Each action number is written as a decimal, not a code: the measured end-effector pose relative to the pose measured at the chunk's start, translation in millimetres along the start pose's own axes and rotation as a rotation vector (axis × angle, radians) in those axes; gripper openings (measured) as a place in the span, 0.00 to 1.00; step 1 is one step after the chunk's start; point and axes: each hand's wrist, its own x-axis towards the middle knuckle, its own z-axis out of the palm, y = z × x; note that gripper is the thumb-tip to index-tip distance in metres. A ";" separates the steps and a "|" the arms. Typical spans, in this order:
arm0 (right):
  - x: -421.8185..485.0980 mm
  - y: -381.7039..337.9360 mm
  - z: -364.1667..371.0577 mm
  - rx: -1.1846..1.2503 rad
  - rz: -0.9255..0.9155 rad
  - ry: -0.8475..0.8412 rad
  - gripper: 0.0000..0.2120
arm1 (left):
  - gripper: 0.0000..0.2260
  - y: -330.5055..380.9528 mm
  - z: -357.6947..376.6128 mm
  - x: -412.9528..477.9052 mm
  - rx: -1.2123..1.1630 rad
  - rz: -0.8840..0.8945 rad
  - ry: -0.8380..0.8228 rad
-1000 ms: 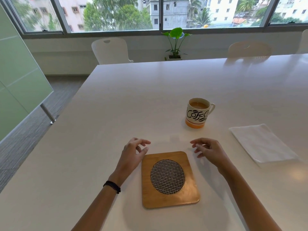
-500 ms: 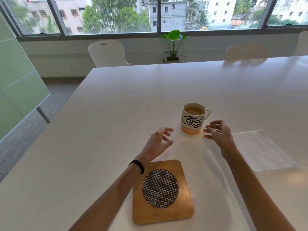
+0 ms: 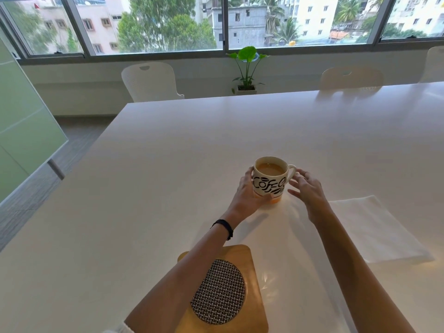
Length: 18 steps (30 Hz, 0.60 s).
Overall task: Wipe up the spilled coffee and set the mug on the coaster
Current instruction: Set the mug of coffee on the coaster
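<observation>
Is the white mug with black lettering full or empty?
Nearly full: tan coffee sits close below the rim of the white mug with black lettering, which stands upright.

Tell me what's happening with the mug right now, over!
Left hand wrapped on mug, right hand open by the handle. Mug full, on the table, not on coaster. Left forearm crosses over coaster. Napkin untouched.

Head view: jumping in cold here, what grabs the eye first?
The mug, nearly full of milky coffee, mid-table, with the left hand wrapped around it and the right hand open beside its handle. Nearer, the wooden coaster lies partly under the left forearm; a white napkin lies right.
</observation>
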 end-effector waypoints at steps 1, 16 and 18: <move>1.5 -0.1 -0.1 0.001 -0.002 -0.006 0.17 | 0.40 0.8 1.3 2.2 -0.001 0.006 0.014; 7.0 2.1 -0.2 0.097 -0.020 -0.022 0.16 | 0.39 3.2 17.7 22.9 -0.124 0.098 0.081; 6.1 1.6 -0.2 0.112 -0.035 -0.019 0.16 | 0.39 4.0 17.1 23.9 -0.130 0.094 0.074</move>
